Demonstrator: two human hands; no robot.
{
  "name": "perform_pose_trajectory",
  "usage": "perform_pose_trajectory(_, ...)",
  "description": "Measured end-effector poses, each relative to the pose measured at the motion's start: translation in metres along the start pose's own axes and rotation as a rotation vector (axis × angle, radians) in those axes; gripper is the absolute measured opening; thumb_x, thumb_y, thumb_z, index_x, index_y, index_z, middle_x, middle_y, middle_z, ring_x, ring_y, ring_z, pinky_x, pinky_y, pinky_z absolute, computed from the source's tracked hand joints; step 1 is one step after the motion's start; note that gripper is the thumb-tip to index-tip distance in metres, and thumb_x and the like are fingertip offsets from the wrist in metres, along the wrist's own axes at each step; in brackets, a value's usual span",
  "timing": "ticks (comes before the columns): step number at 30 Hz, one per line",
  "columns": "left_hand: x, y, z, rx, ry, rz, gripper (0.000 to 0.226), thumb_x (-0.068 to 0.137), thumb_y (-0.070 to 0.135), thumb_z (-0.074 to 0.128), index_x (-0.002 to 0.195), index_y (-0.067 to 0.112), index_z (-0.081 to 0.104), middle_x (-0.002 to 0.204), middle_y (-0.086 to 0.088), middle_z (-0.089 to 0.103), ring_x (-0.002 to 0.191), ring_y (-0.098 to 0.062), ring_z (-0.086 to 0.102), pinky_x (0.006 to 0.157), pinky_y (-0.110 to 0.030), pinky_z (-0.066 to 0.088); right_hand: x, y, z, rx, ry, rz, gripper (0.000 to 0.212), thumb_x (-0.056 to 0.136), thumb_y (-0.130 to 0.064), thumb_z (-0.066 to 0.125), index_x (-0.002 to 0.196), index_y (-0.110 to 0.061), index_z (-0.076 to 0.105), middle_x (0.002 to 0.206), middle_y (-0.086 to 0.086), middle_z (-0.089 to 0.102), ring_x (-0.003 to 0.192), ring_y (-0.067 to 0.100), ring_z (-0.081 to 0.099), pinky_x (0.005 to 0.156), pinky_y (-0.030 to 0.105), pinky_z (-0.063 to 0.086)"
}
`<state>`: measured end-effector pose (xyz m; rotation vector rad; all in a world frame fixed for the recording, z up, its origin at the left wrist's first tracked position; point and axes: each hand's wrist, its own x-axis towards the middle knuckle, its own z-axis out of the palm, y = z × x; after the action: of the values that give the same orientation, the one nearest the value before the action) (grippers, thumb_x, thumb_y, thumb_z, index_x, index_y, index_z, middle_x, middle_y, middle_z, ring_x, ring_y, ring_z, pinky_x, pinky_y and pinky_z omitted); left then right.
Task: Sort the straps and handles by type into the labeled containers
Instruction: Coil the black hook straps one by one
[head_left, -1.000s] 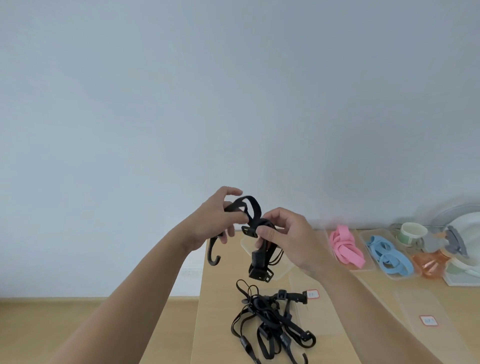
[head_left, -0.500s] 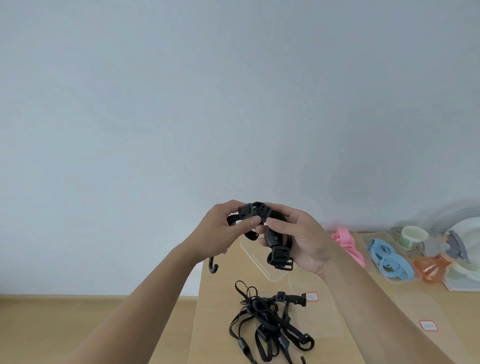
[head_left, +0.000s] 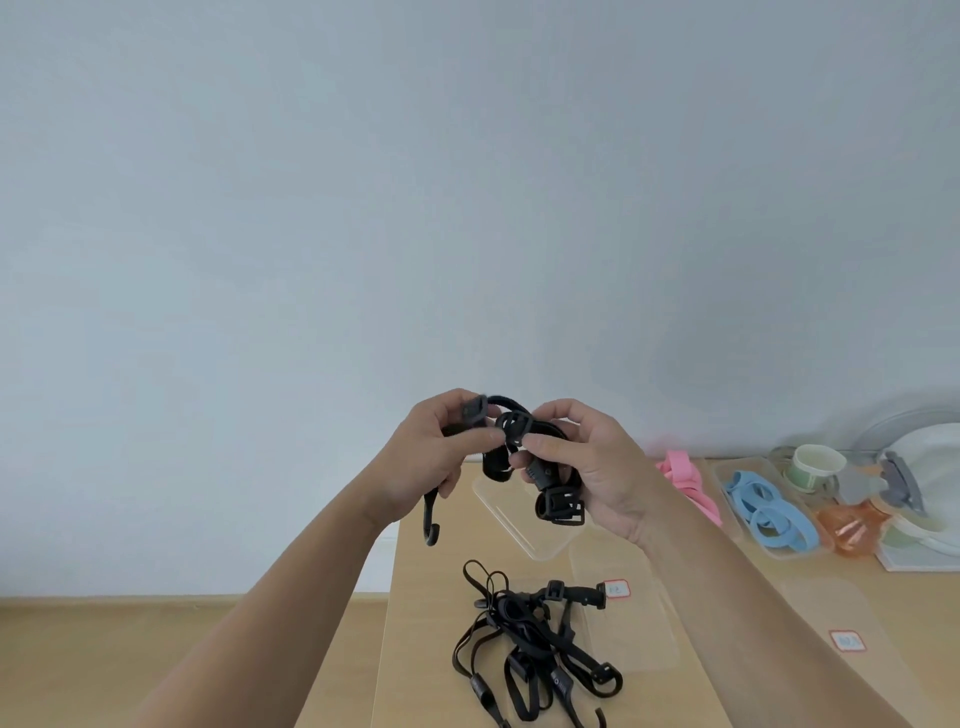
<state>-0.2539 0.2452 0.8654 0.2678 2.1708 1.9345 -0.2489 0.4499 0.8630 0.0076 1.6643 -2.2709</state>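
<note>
pale blue-grey wall (head_left: 467, 208), light wooden table (head_left: 426, 597), white plates (head_left: 930, 467) at far right

I can make out two small white labels with red borders, but I cannot read either one: the first label (head_left: 617, 589) sits on a clear container (head_left: 631, 636) just right of the black strap pile (head_left: 530, 644), its marks too blurred to tell; the second label (head_left: 848, 640) sits on another clear container (head_left: 852, 618) further right, equally illegible
</note>
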Motion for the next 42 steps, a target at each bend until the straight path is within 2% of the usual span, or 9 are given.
perform_pose_trajectory(3,0.001,-0.004,0.008,0.097,-0.039,-0.011,0.021,0.089,0.018,0.079,0.105,0.01,0.068,0.087,-0.004,0.071,0.048,-0.014,0.04,0.043,-0.025,0.035,0.002,-0.001,0.0,-0.024,0.081,-0.04,0.018,0.089,0.003,0.07,0.098,-0.006,0.056,0.083,0.014,0.072,0.065,0.027,0.068,0.058,0.031,0.056)
perform_pose_trajectory(7,0.006,-0.009,0.019,0.133,0.05,0.007,0.019,0.09,0.029,0.078,0.098,0.013,0.072,0.07,0.008,0.063,0.046,-0.015,0.038,0.044,-0.026,0.036,0.006,0.0,0.002,-0.1,0.127,-0.066,0.021,0.087,-0.005,0.076,0.098,-0.007,0.058,0.087,0.011,0.074,0.072,0.029,0.069,0.058,0.035,0.056)
perform_pose_trajectory(11,0.01,-0.01,0.02,0.116,0.066,0.033,0.026,0.094,0.034,0.074,0.097,0.008,0.071,0.073,-0.008,0.053,0.047,-0.02,0.036,0.045,-0.028,0.035,0.007,-0.001,0.003,-0.057,0.121,-0.05,0.019,0.088,-0.005,0.074,0.099,-0.008,0.059,0.086,0.01,0.073,0.069,0.026,0.068,0.056,0.035,0.056)
perform_pose_trajectory(15,0.012,-0.012,0.02,0.09,0.054,0.02,0.019,0.096,0.027,0.072,0.092,0.009,0.07,0.064,0.001,0.049,0.047,-0.023,0.036,0.046,-0.027,0.035,0.006,-0.001,-0.001,-0.008,0.098,-0.005,0.022,0.089,-0.002,0.071,0.109,-0.006,0.063,0.085,0.008,0.074,0.067,0.022,0.07,0.057,0.034,0.056)
perform_pose_trajectory(24,0.015,-0.015,0.024,0.091,0.122,0.043,0.006,0.091,0.02,0.077,0.091,0.014,0.077,0.067,-0.014,0.054,0.045,-0.021,0.036,0.043,-0.026,0.034,0.013,0.003,-0.001,-0.138,0.261,-0.086,0.032,0.087,-0.003,0.076,0.113,-0.013,0.06,0.09,0.01,0.075,0.073,0.026,0.072,0.062,0.035,0.056)
perform_pose_trajectory(28,0.019,-0.014,0.023,0.077,0.174,0.072,0.019,0.09,0.02,0.077,0.09,0.002,0.073,0.07,-0.031,0.051,0.043,-0.021,0.034,0.044,-0.025,0.032,0.016,0.001,-0.002,-0.161,0.26,-0.084,0.032,0.088,-0.001,0.074,0.112,-0.012,0.056,0.084,0.007,0.076,0.076,0.029,0.071,0.071,0.045,0.056)
perform_pose_trajectory(33,0.022,-0.017,0.023,0.029,0.174,0.034,0.026,0.089,0.016,0.078,0.084,-0.007,0.066,0.054,-0.003,0.045,0.044,-0.02,0.029,0.044,-0.024,0.027,0.019,-0.002,-0.009,-0.385,0.247,-0.089,0.034,0.084,0.0,0.076,0.103,-0.017,0.055,0.087,0.001,0.076,0.076,0.027,0.071,0.064,0.036,0.05)
perform_pose_trajectory(37,0.024,-0.02,0.025,0.013,0.153,0.009,0.024,0.087,0.005,0.077,0.073,-0.002,0.059,0.048,0.006,0.048,0.039,-0.012,0.031,0.042,-0.021,0.027,0.022,-0.003,-0.013,-0.629,0.259,-0.094,0.036,0.081,-0.003,0.075,0.098,-0.027,0.053,0.097,0.0,0.071,0.079,0.026,0.074,0.055,0.032,0.055)
perform_pose_trajectory(42,0.027,-0.017,0.025,-0.022,0.111,-0.016,0.022,0.087,0.001,0.076,0.072,0.002,0.06,0.048,0.005,0.05,0.038,-0.012,0.029,0.042,-0.02,0.025,0.022,0.002,-0.008,-0.861,0.415,-0.212,0.031,0.083,-0.012,0.069,0.101,-0.029,0.05,0.09,-0.012,0.064,0.077,0.014,0.068,0.066,0.038,0.058)
